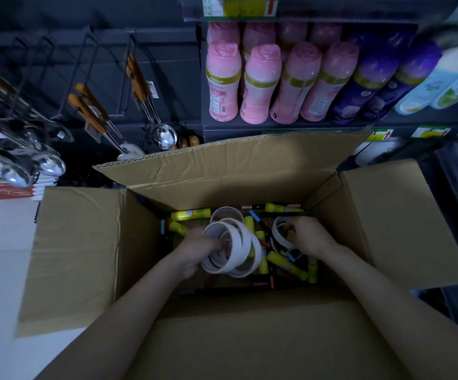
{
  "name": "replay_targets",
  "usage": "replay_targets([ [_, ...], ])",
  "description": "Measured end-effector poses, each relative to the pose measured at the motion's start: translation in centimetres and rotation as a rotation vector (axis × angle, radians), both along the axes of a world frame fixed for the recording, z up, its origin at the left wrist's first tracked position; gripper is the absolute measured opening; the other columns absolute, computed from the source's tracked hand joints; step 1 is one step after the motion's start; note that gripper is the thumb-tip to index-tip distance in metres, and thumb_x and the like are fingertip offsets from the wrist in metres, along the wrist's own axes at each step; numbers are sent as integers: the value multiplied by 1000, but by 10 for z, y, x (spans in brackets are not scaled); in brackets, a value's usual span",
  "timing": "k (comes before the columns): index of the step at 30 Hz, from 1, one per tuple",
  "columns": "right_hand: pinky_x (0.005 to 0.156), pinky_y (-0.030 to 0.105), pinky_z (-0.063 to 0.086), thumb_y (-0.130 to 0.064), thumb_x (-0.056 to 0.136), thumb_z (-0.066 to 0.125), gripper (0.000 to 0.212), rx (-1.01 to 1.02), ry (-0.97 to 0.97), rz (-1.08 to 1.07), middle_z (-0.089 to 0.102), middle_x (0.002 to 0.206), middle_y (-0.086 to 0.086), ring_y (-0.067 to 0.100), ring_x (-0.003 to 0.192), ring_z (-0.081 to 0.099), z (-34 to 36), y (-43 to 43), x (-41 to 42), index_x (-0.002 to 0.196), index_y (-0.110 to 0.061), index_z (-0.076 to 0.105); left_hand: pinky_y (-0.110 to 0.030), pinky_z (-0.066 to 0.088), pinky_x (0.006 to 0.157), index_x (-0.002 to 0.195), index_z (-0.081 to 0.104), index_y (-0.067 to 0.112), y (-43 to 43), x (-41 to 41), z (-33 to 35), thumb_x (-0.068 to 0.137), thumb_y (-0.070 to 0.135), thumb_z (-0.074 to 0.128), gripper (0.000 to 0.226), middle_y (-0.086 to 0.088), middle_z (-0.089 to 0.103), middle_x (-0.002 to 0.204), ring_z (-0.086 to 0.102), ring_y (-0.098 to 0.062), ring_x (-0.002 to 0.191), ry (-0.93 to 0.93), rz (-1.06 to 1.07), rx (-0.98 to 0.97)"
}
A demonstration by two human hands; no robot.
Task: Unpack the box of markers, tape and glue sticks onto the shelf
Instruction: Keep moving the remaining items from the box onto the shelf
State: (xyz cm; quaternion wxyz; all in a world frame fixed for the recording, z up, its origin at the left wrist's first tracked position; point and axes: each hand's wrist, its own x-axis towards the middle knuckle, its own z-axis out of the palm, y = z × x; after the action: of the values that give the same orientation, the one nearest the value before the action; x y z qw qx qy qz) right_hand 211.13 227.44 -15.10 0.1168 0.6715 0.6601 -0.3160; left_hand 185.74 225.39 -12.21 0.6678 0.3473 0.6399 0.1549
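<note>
The left hand (195, 252) is curled closed, its fingers apparently threaded through the cores of several white tape rolls (232, 249), which are gathered as one bunch just above the box contents. Carrying them by the cores is judged a way of lifting many at once. The right hand (308, 237) is closed on a single tape roll (282, 234), which is gripped by its rim and tilted on edge; how the thumb lies cannot be told.

Beneath and between the two hands, yellow glue sticks (287, 264) and thin markers (258, 220) are scattered loosely over the floor of the cardboard box (85, 242). Another tape roll lies flat just beyond the left hand. The four flaps are folded outward, so the opening is kept free for both forearms.

Beyond the far flap a shelf (236, 128) is seen, stocked with pink bottles (223, 86). Ladles (163, 134) are hung on hooks to the left. Most of the unpacking is judged to remain.
</note>
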Motion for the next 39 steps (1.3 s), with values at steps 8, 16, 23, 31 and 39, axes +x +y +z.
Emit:
replay_targets([
  [8,88,31,46,-2,91,48,43,59,-75,212,44,138,14,29,119,50,-14,11,-8,133,-13,52,-29,52,58,99,66,-2,-8,-12,24,84,-4,58,18,-14,64,78,62,-23,70,-229,258,-41],
  [16,86,37,49,-21,94,50,30,49,-333,525,42,126,15,34,115,45,-27,24,-16,122,-15,56,-32,57,64,99,68,1,-16,-24,35,79,1,61,21,-18,68,86,67,-26,73,-468,430,-102],
  [23,90,41,43,-16,93,47,33,85,-457,691,46,124,15,32,118,42,-26,29,-24,124,-16,59,-44,49,88,122,58,0,-21,-34,36,79,3,61,44,-22,59,109,59,-35,99,-552,506,-159],
  [31,90,36,42,-7,87,50,30,100,-452,826,57,118,10,28,112,51,-2,35,-24,117,-12,51,-39,50,81,123,54,0,-23,-44,34,76,3,61,47,-13,61,89,61,-24,84,-567,589,-129],
  [39,55,27,34,-2,85,52,14,251,-276,383,52,99,8,24,84,51,48,30,-17,93,-14,48,-37,47,73,102,61,4,-24,-49,35,87,0,52,18,-9,61,75,59,-22,74,-436,641,-82],
])
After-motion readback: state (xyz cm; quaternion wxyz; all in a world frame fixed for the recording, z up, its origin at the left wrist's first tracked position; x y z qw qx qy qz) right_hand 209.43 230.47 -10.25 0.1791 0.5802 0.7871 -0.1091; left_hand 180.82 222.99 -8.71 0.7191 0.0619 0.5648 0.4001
